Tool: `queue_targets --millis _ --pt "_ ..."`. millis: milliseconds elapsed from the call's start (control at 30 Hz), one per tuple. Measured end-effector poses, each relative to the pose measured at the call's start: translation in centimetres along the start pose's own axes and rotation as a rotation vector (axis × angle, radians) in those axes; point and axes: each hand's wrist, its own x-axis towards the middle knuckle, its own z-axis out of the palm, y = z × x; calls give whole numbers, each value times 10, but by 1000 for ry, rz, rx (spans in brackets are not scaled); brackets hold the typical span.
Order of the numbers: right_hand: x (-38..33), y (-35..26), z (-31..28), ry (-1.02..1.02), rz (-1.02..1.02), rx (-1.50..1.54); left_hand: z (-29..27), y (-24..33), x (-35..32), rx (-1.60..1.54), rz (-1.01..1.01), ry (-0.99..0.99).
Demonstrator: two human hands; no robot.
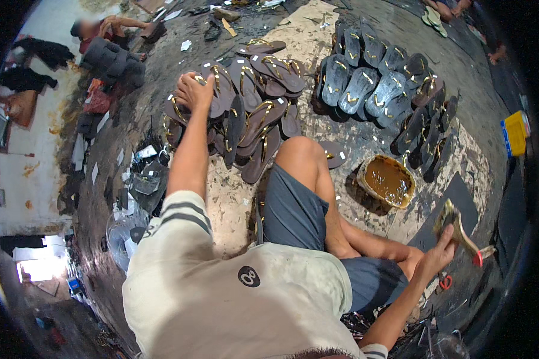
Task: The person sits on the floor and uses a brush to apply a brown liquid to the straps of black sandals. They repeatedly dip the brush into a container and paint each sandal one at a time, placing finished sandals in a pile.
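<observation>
Sandals [245,113] lie heaped on the floor [227,203] ahead of the person's left knee [299,152], dark brown soles with gold straps, overlapping every way. The left hand [194,90] reaches out over the near-left edge of this heap, fingers [188,81] curled down onto the top of one sandal; whether they grip it or only press on it I cannot tell.

Off to the right, low by the folded leg, the right hand [440,248] is closed around a brush [458,230] with a pale handle, its head up and its red tip pointing down to the right. Just above and left of that hand sits a round bowl [386,179] of brown glue, close beside the knee. One single sole [332,154] rests between the knee and the bowl.

Beyond the bowl a second group of sandals, grey ones [371,84], stands in leaning rows, well apart from the brown heap. A yellow box [514,133] sits at the far right. At the upper left another person [108,30] is partly in view beside a stack of dark soles [117,60].
</observation>
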Motion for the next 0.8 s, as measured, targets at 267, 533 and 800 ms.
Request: queue_targets --millis 267,533,800 --pt "40 73 87 -467 -120 -379 -6 -50 22 -300 257 -256" --pt "44 72 105 -337 -560 -548 -144 47 -136 -1035 329 -589" --pt "48 33 -12 -350 -454 -1215 -157 56 -236 -1177 334 -735"
